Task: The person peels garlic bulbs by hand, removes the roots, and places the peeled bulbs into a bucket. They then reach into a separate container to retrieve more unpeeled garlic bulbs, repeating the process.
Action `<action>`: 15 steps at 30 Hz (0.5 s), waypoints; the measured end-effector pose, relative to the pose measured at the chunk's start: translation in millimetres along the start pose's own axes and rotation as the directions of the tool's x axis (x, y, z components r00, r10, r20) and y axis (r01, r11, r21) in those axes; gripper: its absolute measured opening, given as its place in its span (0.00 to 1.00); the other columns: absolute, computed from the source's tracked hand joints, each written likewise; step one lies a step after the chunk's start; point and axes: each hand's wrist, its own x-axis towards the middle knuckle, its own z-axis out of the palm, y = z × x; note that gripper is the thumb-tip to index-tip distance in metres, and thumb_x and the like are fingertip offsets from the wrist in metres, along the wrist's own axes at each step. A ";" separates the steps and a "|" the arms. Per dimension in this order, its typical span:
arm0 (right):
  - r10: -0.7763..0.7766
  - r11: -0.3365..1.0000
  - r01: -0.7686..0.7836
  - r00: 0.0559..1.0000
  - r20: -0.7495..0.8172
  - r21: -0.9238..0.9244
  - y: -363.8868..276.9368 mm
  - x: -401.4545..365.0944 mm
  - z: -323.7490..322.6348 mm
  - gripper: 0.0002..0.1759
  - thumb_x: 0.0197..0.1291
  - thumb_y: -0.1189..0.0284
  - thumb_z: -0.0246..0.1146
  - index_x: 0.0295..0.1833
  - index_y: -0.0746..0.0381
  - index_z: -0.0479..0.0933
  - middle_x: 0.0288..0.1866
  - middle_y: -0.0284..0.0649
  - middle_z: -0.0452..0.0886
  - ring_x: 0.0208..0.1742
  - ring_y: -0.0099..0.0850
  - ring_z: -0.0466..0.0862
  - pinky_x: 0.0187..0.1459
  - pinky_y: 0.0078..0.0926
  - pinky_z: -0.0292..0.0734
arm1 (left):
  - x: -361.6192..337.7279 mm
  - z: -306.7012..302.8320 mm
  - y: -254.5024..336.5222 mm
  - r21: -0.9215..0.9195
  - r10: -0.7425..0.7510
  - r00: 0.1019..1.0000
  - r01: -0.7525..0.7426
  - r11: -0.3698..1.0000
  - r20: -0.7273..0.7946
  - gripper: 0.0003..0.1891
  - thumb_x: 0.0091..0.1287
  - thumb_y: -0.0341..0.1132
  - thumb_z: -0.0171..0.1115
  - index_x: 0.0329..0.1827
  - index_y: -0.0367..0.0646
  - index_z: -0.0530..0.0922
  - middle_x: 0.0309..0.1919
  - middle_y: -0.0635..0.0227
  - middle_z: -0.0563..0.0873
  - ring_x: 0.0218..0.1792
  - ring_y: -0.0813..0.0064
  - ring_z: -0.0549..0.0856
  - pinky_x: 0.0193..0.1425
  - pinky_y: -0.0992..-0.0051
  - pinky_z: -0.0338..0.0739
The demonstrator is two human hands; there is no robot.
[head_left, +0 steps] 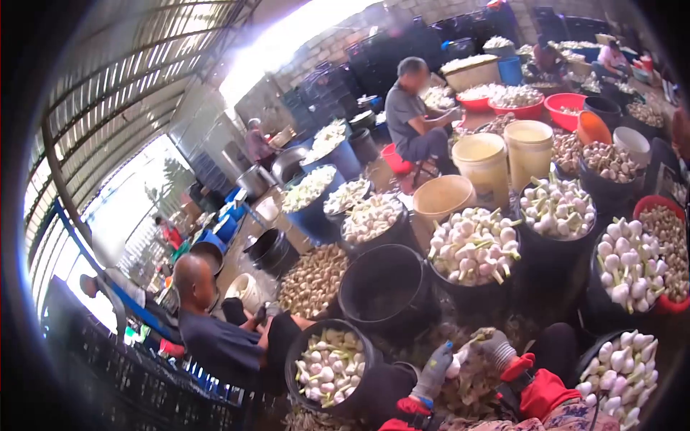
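My left hand (434, 373), in a grey glove with a blue patch at the fingertips, is closed around a pale garlic bulb (453, 366). Close beside it on the right, my right hand (497, 350), gloved in grey with a ribbed cuff, has its fingers curled in; what they hold I cannot make out. Red sleeves cover both wrists. Below the hands lies a heap of dry garlic skins and stalks (467, 391). A black tub of cleaned garlic (329, 366) stands left of my left hand, and another pile of white bulbs (619, 377) fills a tub at right.
An empty black tub (383, 287) stands ahead, beside a heap of unpeeled garlic (314, 280). Several tubs of white bulbs (474, 246) line the front right. Yellow buckets (480, 169) stand behind them. One person (223, 337) sits at left, another (417, 115) farther back.
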 end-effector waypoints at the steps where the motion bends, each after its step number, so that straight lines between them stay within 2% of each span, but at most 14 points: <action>1: -0.048 0.988 0.057 0.997 -0.065 0.145 -16.2 -1.5 0.9 0.11 0.51 0.79 0.65 0.43 0.62 0.78 0.34 0.34 0.81 0.33 0.22 0.79 0.38 0.20 0.77 | -2.2 -10.4 -4.1 0.002 -0.089 0.993 0.089 0.996 0.077 0.19 0.69 0.38 0.55 0.60 0.41 0.69 0.45 0.71 0.76 0.44 0.79 0.76 0.45 0.76 0.76; 2: -0.065 0.954 0.102 0.988 -0.140 0.280 -29.8 -8.4 1.3 0.13 0.52 0.80 0.63 0.45 0.62 0.76 0.35 0.34 0.81 0.33 0.24 0.80 0.39 0.22 0.78 | 10.0 -21.8 -27.2 0.092 0.080 0.997 -0.082 0.992 0.019 0.19 0.69 0.39 0.54 0.58 0.40 0.70 0.44 0.69 0.76 0.43 0.78 0.77 0.42 0.77 0.77; 3: -0.060 0.892 0.052 0.998 0.004 0.449 -30.5 -0.5 -6.1 0.13 0.52 0.81 0.62 0.46 0.62 0.76 0.36 0.35 0.80 0.32 0.25 0.79 0.39 0.24 0.78 | -6.4 -0.2 17.4 -0.044 0.059 0.991 -0.054 0.998 0.123 0.16 0.68 0.39 0.55 0.54 0.40 0.71 0.42 0.67 0.77 0.40 0.79 0.78 0.39 0.77 0.78; 4: -0.063 0.799 -0.029 0.989 0.131 0.600 -30.8 5.2 -15.2 0.14 0.53 0.82 0.61 0.47 0.61 0.75 0.37 0.35 0.80 0.32 0.26 0.79 0.39 0.25 0.79 | -7.2 -4.4 28.2 -0.320 -0.011 0.963 0.100 0.942 0.269 0.15 0.69 0.41 0.56 0.51 0.41 0.73 0.40 0.66 0.79 0.39 0.76 0.80 0.40 0.75 0.79; 5: -0.121 0.878 0.198 0.973 -0.198 0.436 -75.9 -24.1 6.6 0.14 0.53 0.83 0.62 0.46 0.61 0.75 0.35 0.34 0.79 0.32 0.27 0.80 0.38 0.26 0.79 | -9.9 1.8 38.1 -0.327 0.111 0.982 -0.057 0.943 0.150 0.16 0.69 0.45 0.54 0.47 0.41 0.74 0.37 0.66 0.80 0.41 0.75 0.80 0.44 0.73 0.80; 6: -0.196 0.878 0.268 0.957 -0.212 0.396 -24.8 5.3 -13.1 0.11 0.52 0.81 0.64 0.43 0.64 0.76 0.37 0.36 0.81 0.37 0.27 0.80 0.41 0.25 0.77 | -12.9 14.2 43.1 -0.590 -0.054 0.991 -0.029 0.807 -0.123 0.19 0.69 0.51 0.52 0.44 0.41 0.75 0.34 0.68 0.81 0.38 0.74 0.81 0.45 0.73 0.80; 7: -0.179 0.899 0.230 0.970 -0.166 0.373 -42.4 -5.1 -22.5 0.11 0.53 0.80 0.63 0.43 0.64 0.76 0.37 0.37 0.81 0.37 0.25 0.79 0.41 0.23 0.76 | -4.2 6.9 40.5 -0.673 0.032 0.997 -0.066 0.737 -0.063 0.22 0.67 0.55 0.53 0.44 0.42 0.76 0.36 0.69 0.82 0.38 0.72 0.82 0.46 0.73 0.81; 8: -0.155 0.912 0.186 0.981 -0.113 0.366 -55.3 -18.8 -18.8 0.10 0.53 0.80 0.63 0.43 0.64 0.76 0.38 0.38 0.82 0.37 0.24 0.79 0.41 0.21 0.76 | -1.3 -3.6 40.4 -0.738 -0.044 0.998 -0.003 0.674 -0.044 0.24 0.65 0.58 0.54 0.45 0.44 0.76 0.40 0.69 0.82 0.40 0.70 0.83 0.45 0.71 0.81; 9: -0.122 0.989 0.124 0.992 0.040 -0.077 -55.8 -23.3 -20.9 0.13 0.53 0.77 0.63 0.46 0.64 0.76 0.39 0.40 0.83 0.39 0.27 0.80 0.43 0.23 0.76 | -7.3 0.7 52.8 -0.667 -0.029 0.997 -0.029 0.744 -0.075 0.25 0.64 0.60 0.54 0.46 0.46 0.77 0.42 0.69 0.83 0.41 0.69 0.83 0.42 0.70 0.82; 10: -0.035 0.855 0.122 0.983 0.179 -0.504 -57.0 -23.9 -23.5 0.15 0.53 0.75 0.64 0.48 0.64 0.76 0.41 0.42 0.83 0.41 0.31 0.82 0.45 0.24 0.76 | -6.0 4.0 55.8 -0.657 -0.056 0.990 -0.044 0.753 -0.130 0.26 0.63 0.61 0.54 0.47 0.48 0.77 0.42 0.70 0.83 0.39 0.69 0.83 0.39 0.71 0.81; 11: -0.060 0.480 0.327 0.938 0.341 -0.814 -68.6 -34.3 -15.4 0.24 0.53 0.67 0.65 0.56 0.62 0.74 0.47 0.47 0.82 0.47 0.39 0.82 0.50 0.30 0.75 | -4.1 2.8 53.7 -0.621 -0.045 0.987 -0.062 0.781 -0.155 0.26 0.63 0.62 0.54 0.48 0.48 0.77 0.42 0.70 0.83 0.39 0.69 0.83 0.38 0.71 0.80; 12: 0.021 0.356 0.202 0.974 0.224 -0.913 -78.1 -49.0 -4.6 0.30 0.52 0.61 0.66 0.61 0.59 0.71 0.53 0.48 0.79 0.52 0.47 0.79 0.54 0.35 0.74 | -4.8 2.1 50.7 -0.579 -0.039 0.983 -0.073 0.812 -0.178 0.27 0.63 0.62 0.54 0.49 0.47 0.77 0.42 0.70 0.82 0.38 0.69 0.83 0.37 0.72 0.80; 14: -0.311 0.644 0.425 0.905 0.289 -0.636 -67.3 -50.6 5.7 0.32 0.52 0.62 0.67 0.63 0.60 0.69 0.55 0.45 0.78 0.52 0.38 0.81 0.54 0.31 0.74 | -4.9 6.7 49.4 -0.513 -0.024 0.981 -0.079 0.855 -0.191 0.28 0.64 0.61 0.53 0.53 0.45 0.76 0.42 0.69 0.82 0.37 0.70 0.82 0.37 0.72 0.79; 15: -0.269 0.816 0.342 0.938 0.218 -0.466 -68.0 -52.7 11.6 0.32 0.53 0.63 0.68 0.63 0.61 0.69 0.55 0.44 0.78 0.51 0.33 0.80 0.53 0.28 0.75 | -2.4 4.5 43.0 -0.423 0.020 0.982 -0.099 0.901 -0.187 0.29 0.65 0.61 0.53 0.55 0.44 0.75 0.42 0.69 0.82 0.38 0.70 0.82 0.38 0.72 0.79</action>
